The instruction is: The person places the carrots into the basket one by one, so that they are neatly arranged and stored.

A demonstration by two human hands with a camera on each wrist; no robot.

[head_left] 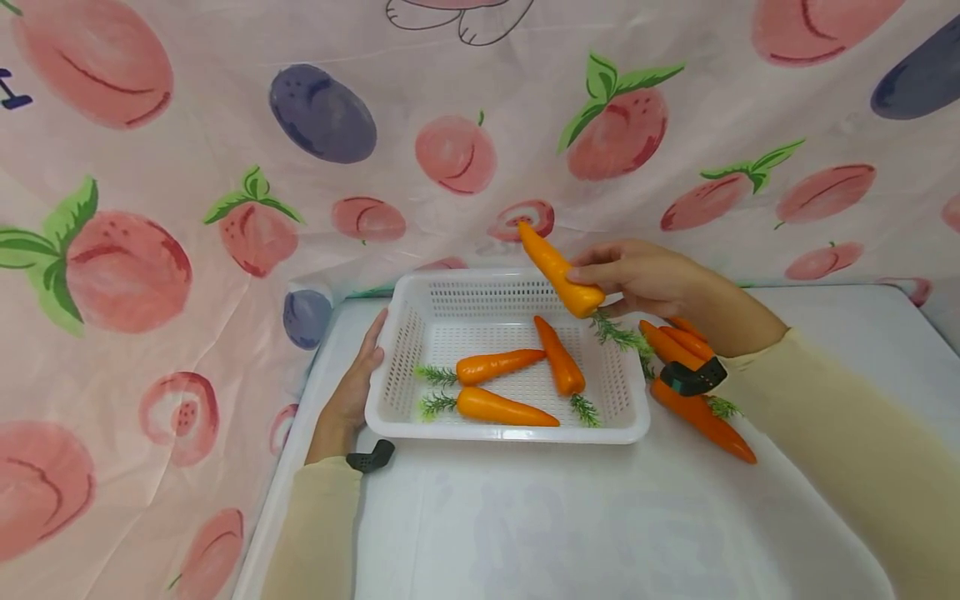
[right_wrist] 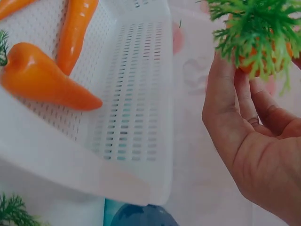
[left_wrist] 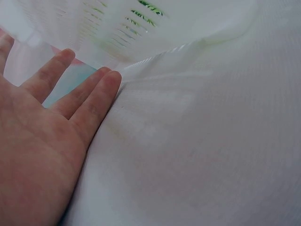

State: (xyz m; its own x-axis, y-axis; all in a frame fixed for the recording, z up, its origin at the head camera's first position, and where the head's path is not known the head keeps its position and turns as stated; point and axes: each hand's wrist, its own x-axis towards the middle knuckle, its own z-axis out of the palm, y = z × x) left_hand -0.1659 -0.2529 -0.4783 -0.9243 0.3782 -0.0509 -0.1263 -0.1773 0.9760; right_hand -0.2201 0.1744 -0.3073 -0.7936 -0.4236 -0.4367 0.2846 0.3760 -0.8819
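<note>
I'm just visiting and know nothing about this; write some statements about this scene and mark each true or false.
1. The right hand holds a glossy, tapered orange carrot. True.
2. Five carrots lie in the white perforated plastic basket. False: three carrots lie there.
3. The left hand grips a carrot. False: it touches the basket's side.
4. More orange carrots lie right of the basket. True.
5. A pink fruit-patterned sheet is behind the basket. True.
</note>
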